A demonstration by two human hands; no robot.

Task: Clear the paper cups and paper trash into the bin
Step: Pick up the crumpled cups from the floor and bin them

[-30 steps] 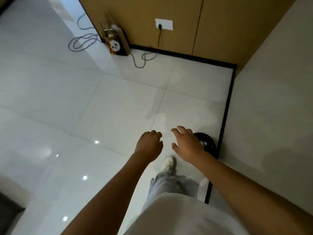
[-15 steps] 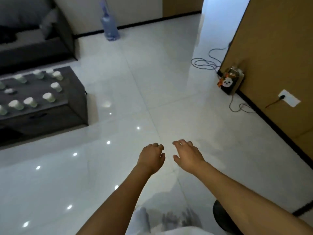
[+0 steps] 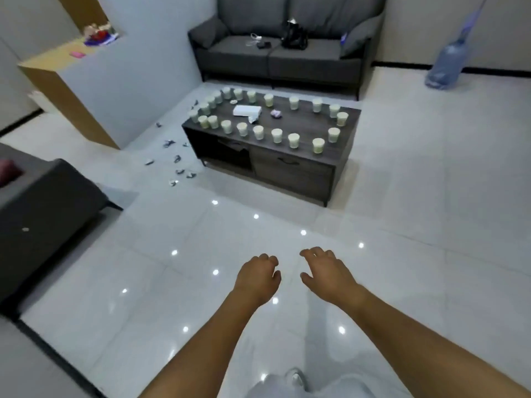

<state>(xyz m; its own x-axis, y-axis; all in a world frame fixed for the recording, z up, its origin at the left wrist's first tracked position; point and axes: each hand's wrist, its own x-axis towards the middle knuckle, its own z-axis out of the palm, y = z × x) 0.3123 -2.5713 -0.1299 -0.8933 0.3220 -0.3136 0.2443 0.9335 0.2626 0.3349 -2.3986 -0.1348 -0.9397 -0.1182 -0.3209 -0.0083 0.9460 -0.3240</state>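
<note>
both arms reach forward over the glossy white tiled floor (image 3: 416,196), low in the view. the left hand (image 3: 257,278) hangs with its fingers loosely curled under and holds nothing; the right hand (image 3: 326,272) is beside it, apart from it, fingers relaxed and a little spread, also holding nothing. well beyond the hands, in the middle of the room, stands a dark wooden worktop (image 3: 298,124) with a drawer on its near face. the paper cups (image 3: 277,135) stand upright on it in a loose ring: a row along the near edge, a row along the far edge, a tight cluster at the left end and a few at the right end. inside the ring lie a white box (image 3: 247,110), a crumpled scrap of paper just right of it (image 3: 276,113) and another small scrap near the far left (image 3: 233,101). more paper trash (image 3: 178,159) is scattered over the floor just left of the worktop, in small crumpled bits spread from its far left corner to its near left corner. behind the worktop is a grey sofa (image 3: 287,58) with a black bag (image 3: 294,37) and small items on its seat. a large blue water bottle (image 3: 445,64) stands on the floor at the far right. a wood-edged partition (image 3: 94,81) rises at the left, and a dark seat (image 3: 48,202) fills the near left. the bin is out of sight here.
</note>
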